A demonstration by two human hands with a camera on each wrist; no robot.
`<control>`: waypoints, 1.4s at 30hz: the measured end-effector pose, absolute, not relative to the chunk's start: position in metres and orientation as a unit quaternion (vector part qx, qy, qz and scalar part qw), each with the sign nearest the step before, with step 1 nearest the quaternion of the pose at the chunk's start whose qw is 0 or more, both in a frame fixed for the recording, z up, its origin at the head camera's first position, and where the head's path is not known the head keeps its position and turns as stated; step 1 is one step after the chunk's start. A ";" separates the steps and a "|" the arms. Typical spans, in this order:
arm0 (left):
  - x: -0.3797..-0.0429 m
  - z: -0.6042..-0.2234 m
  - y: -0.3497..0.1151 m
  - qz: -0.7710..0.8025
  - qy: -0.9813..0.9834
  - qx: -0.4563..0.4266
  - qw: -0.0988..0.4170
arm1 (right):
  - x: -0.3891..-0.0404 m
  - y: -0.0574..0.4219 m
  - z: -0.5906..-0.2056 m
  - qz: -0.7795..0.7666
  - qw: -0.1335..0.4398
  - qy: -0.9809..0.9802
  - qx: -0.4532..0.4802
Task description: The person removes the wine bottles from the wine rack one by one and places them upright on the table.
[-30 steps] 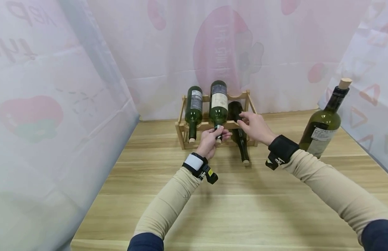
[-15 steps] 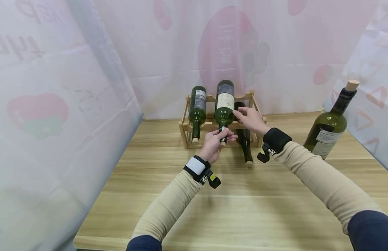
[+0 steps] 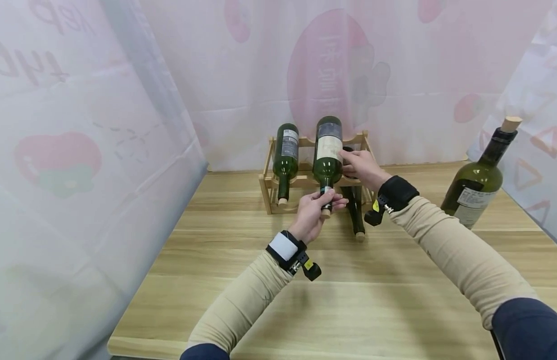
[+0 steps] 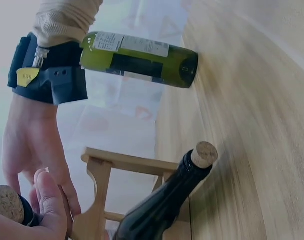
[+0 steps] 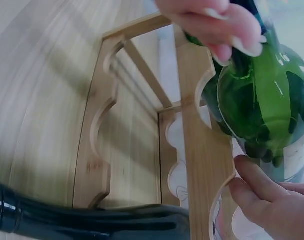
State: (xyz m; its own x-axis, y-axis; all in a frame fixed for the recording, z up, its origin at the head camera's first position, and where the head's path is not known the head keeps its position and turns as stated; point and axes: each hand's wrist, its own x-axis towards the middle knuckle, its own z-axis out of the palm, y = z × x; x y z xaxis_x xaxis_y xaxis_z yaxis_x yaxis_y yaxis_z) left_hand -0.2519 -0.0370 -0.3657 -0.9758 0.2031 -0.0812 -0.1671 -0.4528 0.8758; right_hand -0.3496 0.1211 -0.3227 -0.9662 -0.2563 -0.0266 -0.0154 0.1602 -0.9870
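Observation:
A green wine bottle [image 3: 328,167] with a cream label lies on the upper level of a small wooden rack [image 3: 265,192], its corked neck toward me. My left hand [image 3: 311,216] holds that neck, thumb on top and fingers beneath; the cork [image 4: 6,202] sticks out past the thumb. On the bottle's right side my right hand [image 3: 365,169] grips the body at the label. From the right wrist view, its fingers [image 5: 262,187] lie against the glass beside the rack's front rail [image 5: 204,150].
Left of it, another green bottle [image 3: 286,160] rests on the upper level. A dark bottle [image 3: 355,215] lies in the lower level at right, neck jutting forward. At the table's right, a corked bottle [image 3: 478,192] stands upright. Printed curtains [image 3: 242,100] hang behind and at the sides.
My right hand has moved left from over the lower dark bottle onto the labelled bottle's side. That bottle has slid slightly toward me, its neck still in my left hand.

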 end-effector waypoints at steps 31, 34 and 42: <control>-0.224 -0.352 -0.016 0.837 0.538 0.028 0.102 | -0.340 0.130 -0.315 -0.742 0.147 0.650 -0.075; -0.222 -0.350 -0.013 0.833 0.543 0.030 0.101 | -0.337 0.132 -0.314 -0.734 0.148 0.658 -0.079; -0.217 -0.346 -0.007 0.829 0.548 0.031 0.107 | -0.330 0.139 -0.309 -0.736 0.149 0.655 -0.084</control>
State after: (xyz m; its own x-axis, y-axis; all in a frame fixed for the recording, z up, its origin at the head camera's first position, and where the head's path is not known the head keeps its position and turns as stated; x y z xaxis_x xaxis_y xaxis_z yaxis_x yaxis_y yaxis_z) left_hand -0.2168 -0.0073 -0.3456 -0.9752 0.2116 -0.0651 -0.1428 -0.3763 0.9154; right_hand -0.3300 0.1393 -0.3092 -0.9418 -0.3284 -0.0721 0.1094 -0.0967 -0.9893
